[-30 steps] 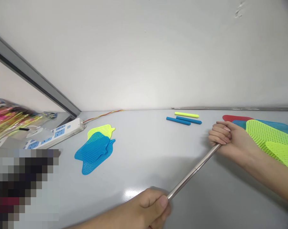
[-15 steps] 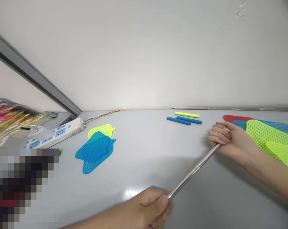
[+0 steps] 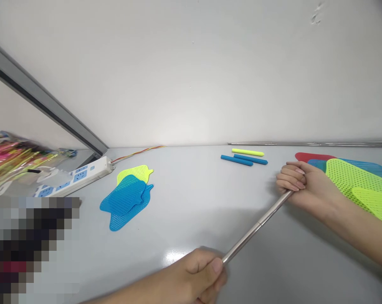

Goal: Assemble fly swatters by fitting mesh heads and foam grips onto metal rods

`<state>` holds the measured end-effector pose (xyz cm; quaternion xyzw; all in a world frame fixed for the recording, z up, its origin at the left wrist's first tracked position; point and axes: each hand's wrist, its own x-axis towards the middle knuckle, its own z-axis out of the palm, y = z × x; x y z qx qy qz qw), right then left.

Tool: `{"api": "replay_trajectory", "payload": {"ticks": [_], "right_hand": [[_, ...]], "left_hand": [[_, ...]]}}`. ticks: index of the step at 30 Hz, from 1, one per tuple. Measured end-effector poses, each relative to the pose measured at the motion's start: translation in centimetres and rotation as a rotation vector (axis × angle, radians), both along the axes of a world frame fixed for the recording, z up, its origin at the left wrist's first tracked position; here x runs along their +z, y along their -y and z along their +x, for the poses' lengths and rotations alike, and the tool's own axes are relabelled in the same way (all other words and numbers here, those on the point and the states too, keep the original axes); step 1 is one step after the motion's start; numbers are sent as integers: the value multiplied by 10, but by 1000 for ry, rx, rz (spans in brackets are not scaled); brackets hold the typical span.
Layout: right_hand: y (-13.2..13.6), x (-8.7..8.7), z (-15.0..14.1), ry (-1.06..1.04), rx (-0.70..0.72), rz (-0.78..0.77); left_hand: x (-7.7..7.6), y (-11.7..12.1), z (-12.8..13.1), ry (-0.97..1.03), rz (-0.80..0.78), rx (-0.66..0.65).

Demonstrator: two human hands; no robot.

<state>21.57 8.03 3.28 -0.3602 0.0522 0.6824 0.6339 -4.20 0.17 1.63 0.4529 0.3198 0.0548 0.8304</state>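
Observation:
My left hand point(image 3: 203, 274) at the bottom is shut around one end of a thin steel rod point(image 3: 257, 226). The rod runs diagonally up to my right hand point(image 3: 305, 185), which grips its other end, hiding the tip. Just beyond that hand lies a stack of plastic mesh fly swatter heads, a lime one point(image 3: 356, 181) on top of a blue one point(image 3: 366, 168) and a red one point(image 3: 305, 157). Farther left, a blue mesh head point(image 3: 124, 202) overlaps a lime one point(image 3: 135, 172). Two blue plastic sticks point(image 3: 236, 160) and a yellow one point(image 3: 248, 152) lie behind the rod.
A white power strip point(image 3: 83, 177) with a red-and-yellow wire point(image 3: 137, 152) lies at the left. Behind it is a clear bag of colourful items point(image 3: 13, 156). Long metal rods point(image 3: 311, 143) lie along the white wall point(image 3: 191, 71). A blurred patch covers the bottom left.

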Motion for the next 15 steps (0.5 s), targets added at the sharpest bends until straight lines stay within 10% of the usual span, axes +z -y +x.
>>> {"api": "replay_trajectory", "payload": {"ticks": [15], "right_hand": [[8,1,-3,-62,-69,197]], "left_hand": [[-2,6,0,-83,98,-33]]}}
